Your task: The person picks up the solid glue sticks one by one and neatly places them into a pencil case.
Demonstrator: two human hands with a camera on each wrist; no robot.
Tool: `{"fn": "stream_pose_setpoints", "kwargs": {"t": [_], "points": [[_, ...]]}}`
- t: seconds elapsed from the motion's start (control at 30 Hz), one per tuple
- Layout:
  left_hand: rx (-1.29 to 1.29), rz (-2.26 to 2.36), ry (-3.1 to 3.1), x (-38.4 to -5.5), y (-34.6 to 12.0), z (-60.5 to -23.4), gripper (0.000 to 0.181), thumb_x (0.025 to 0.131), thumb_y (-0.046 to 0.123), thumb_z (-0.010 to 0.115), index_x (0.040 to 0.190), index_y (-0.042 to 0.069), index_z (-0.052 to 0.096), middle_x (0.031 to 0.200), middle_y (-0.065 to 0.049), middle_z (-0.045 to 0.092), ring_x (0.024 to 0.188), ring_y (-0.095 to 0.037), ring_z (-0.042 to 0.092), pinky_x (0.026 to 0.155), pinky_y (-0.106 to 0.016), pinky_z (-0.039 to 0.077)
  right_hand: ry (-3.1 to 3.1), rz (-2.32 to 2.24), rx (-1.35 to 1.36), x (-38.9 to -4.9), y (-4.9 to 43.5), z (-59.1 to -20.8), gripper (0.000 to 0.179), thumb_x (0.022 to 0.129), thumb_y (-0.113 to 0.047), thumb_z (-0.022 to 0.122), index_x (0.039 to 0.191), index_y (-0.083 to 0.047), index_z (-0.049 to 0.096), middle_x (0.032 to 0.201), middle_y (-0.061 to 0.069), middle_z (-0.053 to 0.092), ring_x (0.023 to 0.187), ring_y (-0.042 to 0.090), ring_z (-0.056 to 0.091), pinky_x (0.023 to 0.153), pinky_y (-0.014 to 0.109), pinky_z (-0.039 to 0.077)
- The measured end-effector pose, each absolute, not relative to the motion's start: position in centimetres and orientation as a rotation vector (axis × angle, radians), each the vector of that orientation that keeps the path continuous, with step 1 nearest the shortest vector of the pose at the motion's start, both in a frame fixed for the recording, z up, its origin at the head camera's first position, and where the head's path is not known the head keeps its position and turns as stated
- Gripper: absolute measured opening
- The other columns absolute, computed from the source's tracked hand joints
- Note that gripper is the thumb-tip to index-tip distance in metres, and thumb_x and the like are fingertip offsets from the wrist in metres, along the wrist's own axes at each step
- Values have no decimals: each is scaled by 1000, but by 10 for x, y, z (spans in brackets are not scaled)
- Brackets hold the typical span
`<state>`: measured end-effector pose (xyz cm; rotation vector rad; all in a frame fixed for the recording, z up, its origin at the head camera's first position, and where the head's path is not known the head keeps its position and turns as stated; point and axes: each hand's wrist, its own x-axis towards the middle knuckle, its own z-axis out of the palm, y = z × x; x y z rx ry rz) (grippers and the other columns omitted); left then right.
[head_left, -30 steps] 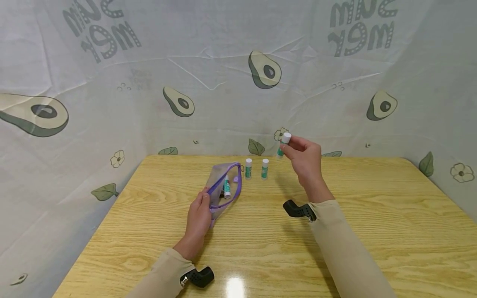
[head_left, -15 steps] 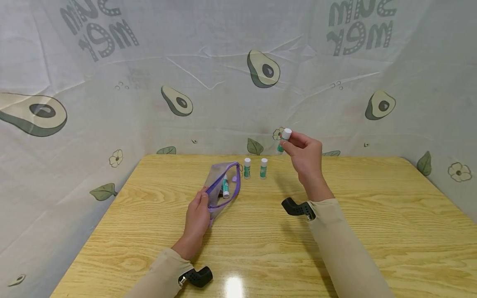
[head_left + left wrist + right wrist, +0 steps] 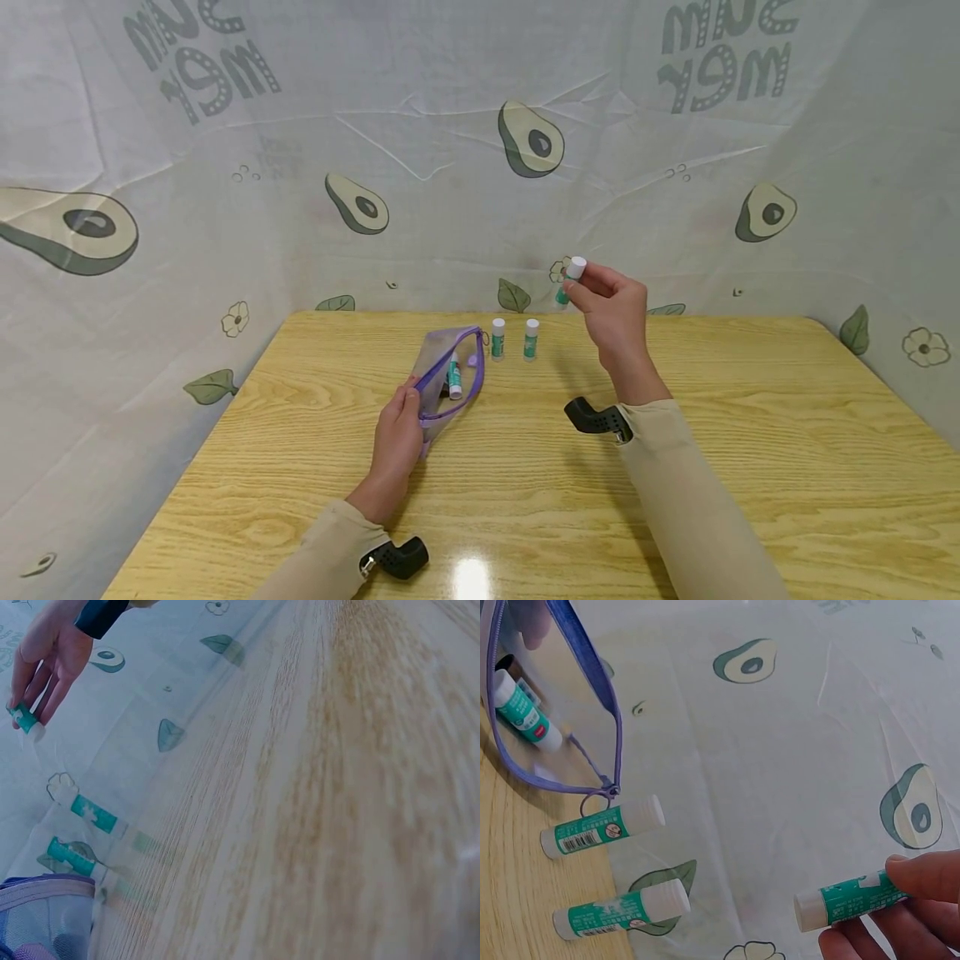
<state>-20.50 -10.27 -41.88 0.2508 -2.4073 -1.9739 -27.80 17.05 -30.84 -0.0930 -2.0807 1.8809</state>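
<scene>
My right hand (image 3: 617, 312) pinches a glue stick (image 3: 857, 898) between thumb and fingers, raised above the far part of the table. It has a white cap and a green label, and is tilted. My left hand (image 3: 399, 425) grips the near side of a see-through pouch (image 3: 437, 358) with a purple zip, whose mouth gapes toward the right. Inside the pouch lies another glue stick (image 3: 526, 711), beside something dark that is partly hidden. Two more glue sticks, one by the zip ring (image 3: 498, 339) and one farther right (image 3: 531, 340), stand upright on the table.
The wood-grain table (image 3: 750, 467) reaches back to a pale curtain (image 3: 450, 108) printed with avocados, which also hangs along both sides. Black wrist mounts (image 3: 596, 417) stick out from both sleeves.
My right hand has risen slightly with the glue stick. The left hand, the pouch and the standing glue sticks keep their places; the head view has shifted a little.
</scene>
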Motion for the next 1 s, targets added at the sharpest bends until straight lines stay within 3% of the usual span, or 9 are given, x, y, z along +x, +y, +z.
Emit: {"fn": "stream_pose_setpoints", "kwargs": {"t": [0.07,0.13,0.23,0.37,0.43,0.57,0.67,0.8,1.0], "points": [[264,-1982,-2411,-204,-103,-420,53,118,35,32,165,15,40,171,-15,38,127,-35,62,105,-46,52,-2073,1892,-73,-279,169,-310,43,102,-14,72,143,-2,66,137,18,69,105,4,69,97,21,59],[274,-1990,-2410,-204,-103,-420,52,117,36,32,166,17,40,168,-16,43,86,-28,63,78,-35,54,-2068,1904,-47,-280,167,-312,43,102,-11,71,143,0,65,138,20,69,102,2,70,95,21,60],[275,-2013,-2400,-203,-103,-421,52,117,37,33,166,19,39,167,-15,44,73,-15,54,61,-25,44,-2063,1922,-19,-281,163,-314,43,103,-8,69,144,2,64,138,23,69,97,0,70,93,21,61],[270,-2022,-2397,-203,-104,-421,53,117,38,33,166,19,39,169,-15,41,77,-9,55,59,-23,43,-2061,1934,-11,-282,158,-317,43,103,-6,68,144,3,62,138,24,68,95,-1,70,92,21,61],[283,-2031,-2402,-203,-104,-422,53,117,39,33,167,20,38,168,-15,43,59,-11,43,54,-24,43,-2064,1937,-5,-282,155,-319,43,103,-6,68,145,3,62,138,25,68,95,-1,70,91,21,61],[270,-2003,-2408,-203,-103,-423,53,117,36,33,166,18,38,171,-13,39,106,-27,69,77,-34,55,-2057,1950,17,-283,147,-322,41,102,-5,69,142,4,64,135,26,69,95,0,70,92,24,62],[250,-1984,-2400,-204,-103,-423,53,118,34,33,166,14,39,174,-13,34,158,-35,36,115,-49,45,-2051,1967,22,-284,141,-323,39,102,-5,70,140,4,66,134,25,70,95,2,71,92,26,62],[232,-1979,-2384,-206,-103,-424,52,117,32,34,165,11,40,173,-15,33,163,-38,25,131,-57,24,-2060,1987,9,-283,132,-323,39,101,-6,71,139,3,67,133,24,71,97,5,72,92,26,62],[234,-1987,-2384,-206,-102,-423,52,117,32,34,165,11,39,173,-14,33,163,-37,25,132,-56,23,-2066,1998,23,-280,117,-322,38,100,-8,73,136,2,69,130,22,73,99,10,73,93,31,63]]}}
